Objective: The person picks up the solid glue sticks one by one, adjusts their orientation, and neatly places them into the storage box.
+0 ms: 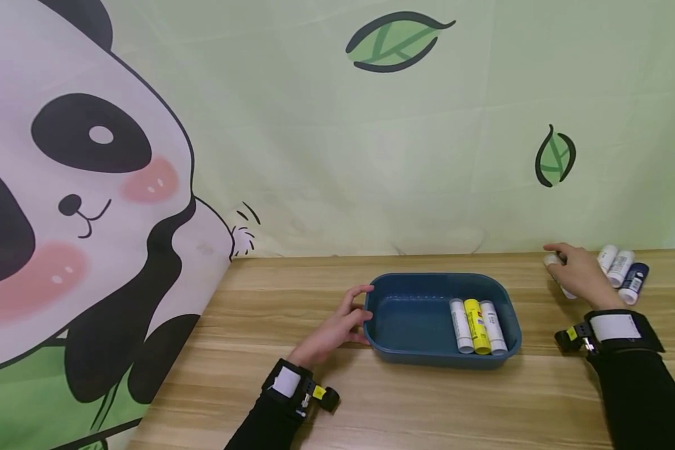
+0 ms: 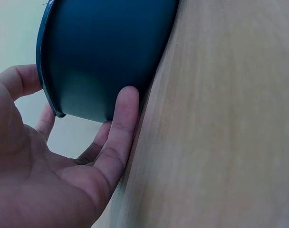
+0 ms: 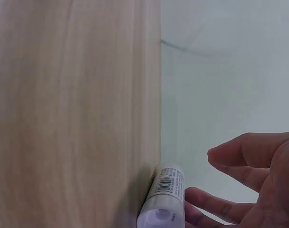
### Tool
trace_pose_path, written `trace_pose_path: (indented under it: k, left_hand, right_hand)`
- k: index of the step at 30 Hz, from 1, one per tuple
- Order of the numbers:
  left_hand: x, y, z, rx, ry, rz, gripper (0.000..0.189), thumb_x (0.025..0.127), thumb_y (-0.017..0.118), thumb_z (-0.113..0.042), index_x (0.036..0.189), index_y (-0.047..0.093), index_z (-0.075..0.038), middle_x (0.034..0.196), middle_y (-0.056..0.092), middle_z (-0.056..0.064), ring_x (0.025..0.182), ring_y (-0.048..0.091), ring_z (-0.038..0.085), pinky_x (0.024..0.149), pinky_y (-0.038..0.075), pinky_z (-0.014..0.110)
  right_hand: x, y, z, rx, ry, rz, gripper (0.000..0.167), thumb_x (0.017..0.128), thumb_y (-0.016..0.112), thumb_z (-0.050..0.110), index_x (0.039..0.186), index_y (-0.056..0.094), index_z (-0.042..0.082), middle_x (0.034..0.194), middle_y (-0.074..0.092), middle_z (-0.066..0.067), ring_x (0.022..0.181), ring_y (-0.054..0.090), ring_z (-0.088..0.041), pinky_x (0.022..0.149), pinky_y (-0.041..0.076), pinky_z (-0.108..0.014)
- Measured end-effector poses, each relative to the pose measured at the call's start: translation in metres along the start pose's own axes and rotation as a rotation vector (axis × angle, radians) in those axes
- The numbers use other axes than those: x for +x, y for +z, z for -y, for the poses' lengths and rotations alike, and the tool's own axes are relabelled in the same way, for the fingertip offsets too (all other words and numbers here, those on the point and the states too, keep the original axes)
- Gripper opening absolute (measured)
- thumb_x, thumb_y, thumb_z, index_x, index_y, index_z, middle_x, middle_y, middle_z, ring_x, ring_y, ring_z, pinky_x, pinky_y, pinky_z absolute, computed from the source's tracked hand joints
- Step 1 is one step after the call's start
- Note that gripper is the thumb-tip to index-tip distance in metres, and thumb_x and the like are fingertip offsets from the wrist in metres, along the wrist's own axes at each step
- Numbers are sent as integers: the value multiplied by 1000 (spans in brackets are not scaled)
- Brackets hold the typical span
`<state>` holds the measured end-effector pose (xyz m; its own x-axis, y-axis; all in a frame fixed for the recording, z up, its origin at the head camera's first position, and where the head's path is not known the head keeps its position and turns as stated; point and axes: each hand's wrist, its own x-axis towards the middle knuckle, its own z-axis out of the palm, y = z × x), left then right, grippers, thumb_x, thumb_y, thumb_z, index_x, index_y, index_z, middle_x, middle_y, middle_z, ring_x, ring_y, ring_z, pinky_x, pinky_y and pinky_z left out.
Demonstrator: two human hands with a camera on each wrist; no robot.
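A blue plastic bin [image 1: 390,356] stands on the table with two white glue sticks and a yellow glue stick [image 1: 477,326] lying side by side at its right end. My left hand [image 1: 334,331] touches the bin's left end from outside, fingers spread along the rim and wall; the left wrist view shows fingertips [image 2: 128,97] against that wall. At the back right, my right hand [image 1: 582,275] is over a white glue stick [image 3: 168,190] lying on the table. In the right wrist view, thumb and fingers are spread beside this stick, not closed round it.
Right of my right hand lie two more white glue sticks [image 1: 620,269] and a dark blue one [image 1: 634,283], close together. A pale green cloth [image 1: 371,187] with a panda and leaves hangs along the back edge of the wooden table [image 1: 427,406].
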<state>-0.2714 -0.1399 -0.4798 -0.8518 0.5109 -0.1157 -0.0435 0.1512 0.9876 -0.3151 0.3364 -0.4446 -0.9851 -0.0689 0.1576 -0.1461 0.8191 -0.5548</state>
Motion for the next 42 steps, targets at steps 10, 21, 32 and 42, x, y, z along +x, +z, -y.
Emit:
trace_pose_path:
  k: [10,21,32,42]
  left_hand:
    - [-1,0,-2,2,-2,3,57,106,48,-20,159,27,-28,146,40,25,108,60,27,91,59,42]
    - [-2,1,-3,-14,0,7,58,106,48,-21,159,27,-27,147,38,24,109,60,26,90,59,41]
    - [-2,0,-3,-5,5,17,57,107,46,-21,160,25,-28,146,39,24,108,61,26,93,59,43]
    - [-2,1,-3,-6,5,15,57,107,46,-20,159,25,-28,144,40,24,108,60,26,92,59,43]
  right_hand:
    - [1,4,0,-46,53,7,50,98,51,7,139,42,-20,134,41,-52,107,50,-56,87,45,-66]
    - [-2,3,5,-50,98,36,51,97,51,8,140,41,-18,132,43,-49,94,51,-48,63,41,-37]
    - [-1,6,1,-71,112,44,48,95,52,1,138,42,-17,132,41,-50,112,47,-60,90,43,-70]
    - [-1,5,0,-97,129,64,48,94,54,0,137,44,-19,127,46,-50,105,50,-56,88,45,-68]
